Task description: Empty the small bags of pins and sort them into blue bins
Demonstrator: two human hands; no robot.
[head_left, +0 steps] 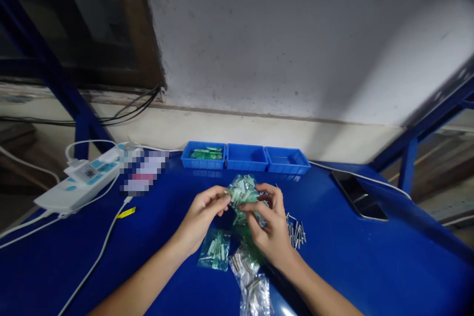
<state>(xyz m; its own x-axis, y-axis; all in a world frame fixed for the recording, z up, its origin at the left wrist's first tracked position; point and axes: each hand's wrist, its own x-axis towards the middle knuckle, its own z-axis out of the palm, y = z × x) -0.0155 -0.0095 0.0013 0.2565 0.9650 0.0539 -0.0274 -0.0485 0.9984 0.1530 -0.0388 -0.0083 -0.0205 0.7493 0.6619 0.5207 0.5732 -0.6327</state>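
Between my two hands, above the blue table, is a small clear plastic bag (242,188) with pale green-white pieces inside. My left hand (207,212) pinches its left edge between thumb and fingers. On its right side my right hand (268,217) grips with bent fingers. Just below lies another small bag (215,250) of slim pale pieces, flat on the table. Nearer to me, clear bags (254,284) holding metal pieces lie in a row, partly under my right wrist. Loose thin metal pins (296,232) are heaped right of my right hand, which partly hides them.
Three blue bins stand along the wall: the left bin (187,160) holds green bags, beside a middle bin (246,165) and a right bin (289,168). A power strip (77,182) with cables is at left, near a yellow tag (126,213). A dark phone (359,195) lies right.
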